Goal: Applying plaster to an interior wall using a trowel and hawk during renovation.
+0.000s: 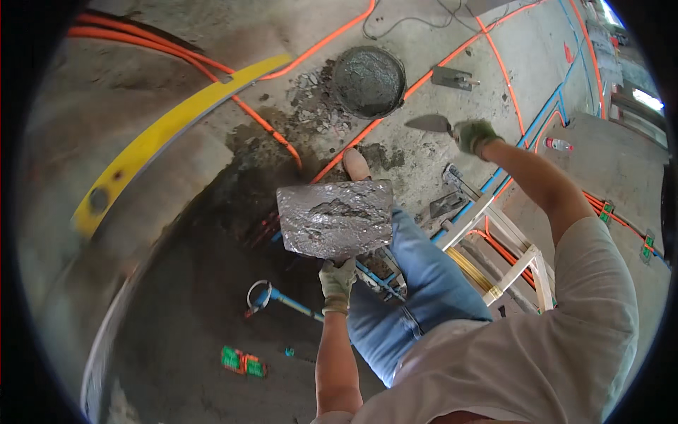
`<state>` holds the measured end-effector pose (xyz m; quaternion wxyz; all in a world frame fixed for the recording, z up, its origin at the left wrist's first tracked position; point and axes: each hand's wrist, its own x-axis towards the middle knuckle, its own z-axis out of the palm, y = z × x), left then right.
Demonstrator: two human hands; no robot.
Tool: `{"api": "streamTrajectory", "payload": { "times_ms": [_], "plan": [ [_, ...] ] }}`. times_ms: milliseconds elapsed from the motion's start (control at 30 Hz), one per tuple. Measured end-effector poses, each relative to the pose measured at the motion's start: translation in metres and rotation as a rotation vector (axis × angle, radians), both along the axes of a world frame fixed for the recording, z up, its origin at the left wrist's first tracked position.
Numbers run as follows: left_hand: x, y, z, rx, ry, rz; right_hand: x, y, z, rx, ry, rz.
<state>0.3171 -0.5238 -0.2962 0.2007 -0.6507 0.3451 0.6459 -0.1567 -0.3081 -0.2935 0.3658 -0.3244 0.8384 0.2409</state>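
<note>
We grip the mortar board [335, 218] at frame centre from beneath, left hand [337, 281] clamped on its handle; wet mortar makes it heavy, so keep it level. Right hand [473, 134] clamps the trowel [429, 124], upper right.

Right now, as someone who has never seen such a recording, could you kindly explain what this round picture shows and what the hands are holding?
It is one view from a wide fisheye camera on a person's head, looking down, so straight edges bend. No machine is involved. The gloved left hand holds a flat board carrying wet grey mortar. The gloved right hand, stretched out, holds a pointed trowel. On the concrete floor below lie a round tub of mortar, a yellow level, orange conduits and another trowel. A wooden stepladder stands beside the person's leg in jeans.
</note>
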Motion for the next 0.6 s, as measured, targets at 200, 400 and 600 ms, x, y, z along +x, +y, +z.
{"api": "streamTrajectory", "payload": {
  "times_ms": [200,400,600],
  "plan": [
    [-0.011,0.004,-0.261,-0.163,0.286,-0.359,-0.113,-0.08,-0.15,0.156,0.178,0.494],
    [-0.09,-0.026,-0.383,-0.202,-0.011,-0.927,-0.096,-0.12,-0.262,0.33,0.061,0.499],
    [-0.154,-0.063,-0.326,-0.214,0.006,-1.082,-0.066,-0.08,-0.314,0.188,-0.173,0.344]
  ]
}}
